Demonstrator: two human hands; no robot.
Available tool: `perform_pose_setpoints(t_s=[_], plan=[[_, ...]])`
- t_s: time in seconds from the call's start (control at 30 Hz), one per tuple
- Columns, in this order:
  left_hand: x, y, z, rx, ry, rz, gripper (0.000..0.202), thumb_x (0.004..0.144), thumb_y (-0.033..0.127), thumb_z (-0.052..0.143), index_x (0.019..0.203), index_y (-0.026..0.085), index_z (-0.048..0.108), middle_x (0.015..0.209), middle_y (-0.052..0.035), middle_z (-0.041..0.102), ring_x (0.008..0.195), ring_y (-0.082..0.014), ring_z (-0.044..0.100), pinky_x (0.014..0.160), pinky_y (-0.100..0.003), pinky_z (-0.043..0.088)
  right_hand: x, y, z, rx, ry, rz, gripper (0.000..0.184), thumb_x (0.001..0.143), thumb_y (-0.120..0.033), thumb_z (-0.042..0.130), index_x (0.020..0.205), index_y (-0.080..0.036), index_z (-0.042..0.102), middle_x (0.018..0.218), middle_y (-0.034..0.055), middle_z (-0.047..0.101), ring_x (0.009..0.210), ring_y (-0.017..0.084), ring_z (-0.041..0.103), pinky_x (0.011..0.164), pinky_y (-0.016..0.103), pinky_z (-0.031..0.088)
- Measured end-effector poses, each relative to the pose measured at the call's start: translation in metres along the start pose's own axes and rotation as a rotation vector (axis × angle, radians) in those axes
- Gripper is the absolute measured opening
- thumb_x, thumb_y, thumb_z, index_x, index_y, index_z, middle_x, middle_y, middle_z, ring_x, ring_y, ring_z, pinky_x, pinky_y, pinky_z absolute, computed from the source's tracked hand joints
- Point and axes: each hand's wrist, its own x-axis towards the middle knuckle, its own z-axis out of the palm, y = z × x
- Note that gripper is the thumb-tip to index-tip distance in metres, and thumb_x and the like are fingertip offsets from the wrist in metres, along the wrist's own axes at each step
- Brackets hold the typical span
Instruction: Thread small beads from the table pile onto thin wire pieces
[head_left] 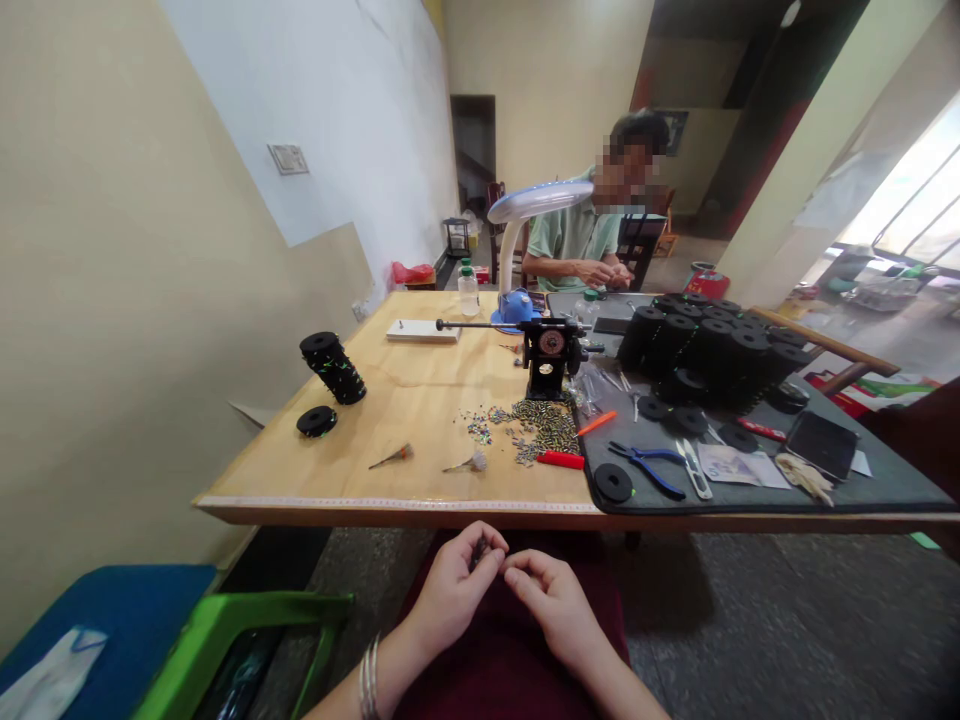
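Both my hands rest low over my lap, below the front edge of the wooden table (pixel 390 400). My left hand (pixel 454 585) is pinched shut on a small dark item that I cannot make out, at its fingertips. My right hand (pixel 553 595) is curled, its fingertips touching the left hand's; what it holds, if anything, is hidden. Silver bangles (pixel 368 680) circle my left wrist. On the table ahead lies a scatter of small beads (pixel 536 428) before a black hand-crank winding machine (pixel 550 355).
A stack of black spools (pixel 709 350) stands on a dark mat (pixel 885 485) at right, with blue pliers (pixel 646 462), snips (pixel 694 470) and a red tool (pixel 560 459). A black spool stack (pixel 334 367) lies at left. Another person (pixel 592 235) sits across. A green stool (pixel 240 625) is lower left.
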Motion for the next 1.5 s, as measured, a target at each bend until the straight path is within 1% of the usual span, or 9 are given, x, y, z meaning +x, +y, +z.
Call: perform_pose_setpoints(t_s=[0.23, 0.4, 0.53, 0.63, 0.87, 1.13, 1.3, 1.4, 1.5], plan=[[0.0, -0.002, 0.002, -0.045, -0.029, -0.028, 0.013, 0.078, 0.029, 0.059, 0.076, 0.016, 0.059, 0.068, 0.0004, 0.056, 0.065, -0.0136, 0.05, 0.062, -0.023, 0.041, 0.002, 0.002, 0.001, -0.014, 0.013, 0.039, 0.015, 0.068, -0.028, 0.059, 0.058, -0.017, 0.053, 0.047, -0.0087, 0.033, 0.046, 0.008, 0.023, 0.044, 0.021, 0.019], [0.005, -0.006, -0.005, -0.089, 0.086, -0.047, 0.015, 0.079, 0.031, 0.058, 0.078, 0.017, 0.058, 0.065, 0.003, 0.051, 0.057, -0.0104, 0.043, 0.053, -0.02, 0.036, 0.003, 0.011, -0.002, -0.006, 0.081, 0.039, 0.007, 0.064, -0.022, 0.049, 0.058, -0.02, 0.046, 0.048, -0.0081, 0.036, 0.045, 0.008, 0.027, 0.043, 0.02, 0.021], [0.006, -0.01, -0.016, -0.124, 0.169, -0.066, 0.016, 0.079, 0.033, 0.058, 0.079, 0.017, 0.058, 0.059, 0.0061, 0.043, 0.051, -0.0085, 0.037, 0.048, -0.019, 0.031, 0.003, 0.015, -0.004, 0.072, 0.116, 0.107, 0.008, 0.066, -0.025, 0.049, 0.061, -0.021, 0.045, 0.042, -0.0114, 0.03, 0.038, 0.007, 0.022, 0.04, 0.02, 0.017], [0.004, -0.012, -0.019, -0.138, 0.116, -0.143, 0.02, 0.075, 0.036, 0.061, 0.078, 0.016, 0.061, 0.056, 0.0065, 0.042, 0.048, -0.0079, 0.034, 0.045, -0.019, 0.027, 0.0, 0.012, -0.003, 0.156, 0.133, 0.122, 0.014, 0.071, -0.031, 0.053, 0.064, -0.021, 0.046, 0.04, -0.0133, 0.028, 0.036, 0.006, 0.018, 0.039, 0.02, 0.016], [0.003, -0.007, -0.006, -0.116, -0.089, -0.273, 0.031, 0.068, 0.041, 0.068, 0.081, 0.013, 0.069, 0.054, 0.0054, 0.047, 0.047, -0.0075, 0.034, 0.044, -0.02, 0.024, -0.003, 0.01, -0.001, 0.069, 0.137, 0.06, 0.028, 0.075, -0.043, 0.059, 0.064, -0.02, 0.047, 0.043, -0.0109, 0.035, 0.038, 0.006, 0.026, 0.04, 0.02, 0.02], [0.009, -0.003, -0.004, -0.102, -0.047, -0.198, 0.026, 0.07, 0.039, 0.067, 0.066, 0.013, 0.064, 0.051, 0.0059, 0.045, 0.049, -0.0081, 0.034, 0.048, -0.02, 0.026, -0.005, 0.01, -0.005, 0.008, 0.058, 0.023, 0.032, 0.079, -0.047, 0.059, 0.068, -0.017, 0.054, 0.047, -0.0062, 0.048, 0.041, 0.007, 0.038, 0.042, 0.02, 0.027], [0.008, 0.0, -0.004, 0.007, -0.035, -0.116, 0.023, 0.072, 0.036, 0.064, 0.067, 0.014, 0.065, 0.057, 0.0008, 0.058, 0.056, -0.0123, 0.046, 0.056, -0.023, 0.035, 0.001, 0.0, -0.01, 0.154, 0.005, 0.058, 0.041, 0.076, -0.053, 0.062, 0.094, -0.016, 0.063, 0.081, 0.0084, 0.068, 0.07, 0.019, 0.06, 0.048, 0.023, 0.045], [0.006, 0.005, -0.002, 0.058, -0.046, -0.095, 0.023, 0.073, 0.035, 0.062, 0.067, 0.014, 0.065, 0.057, -0.0004, 0.06, 0.055, -0.0131, 0.047, 0.055, -0.023, 0.036, 0.004, -0.007, -0.009, 0.241, -0.043, 0.067, 0.036, 0.075, -0.048, 0.065, 0.093, -0.017, 0.062, 0.082, 0.0064, 0.066, 0.078, 0.021, 0.061, 0.055, 0.028, 0.051], [0.005, 0.011, 0.0, 0.082, -0.055, -0.079, 0.023, 0.075, 0.035, 0.06, 0.066, 0.014, 0.064, 0.054, -0.0004, 0.06, 0.053, -0.0128, 0.047, 0.054, -0.023, 0.035, 0.006, -0.011, -0.005, 0.259, -0.09, 0.064, 0.034, 0.074, -0.046, 0.067, 0.089, -0.016, 0.06, 0.072, 0.0024, 0.063, 0.067, 0.017, 0.06, 0.054, 0.026, 0.05]])
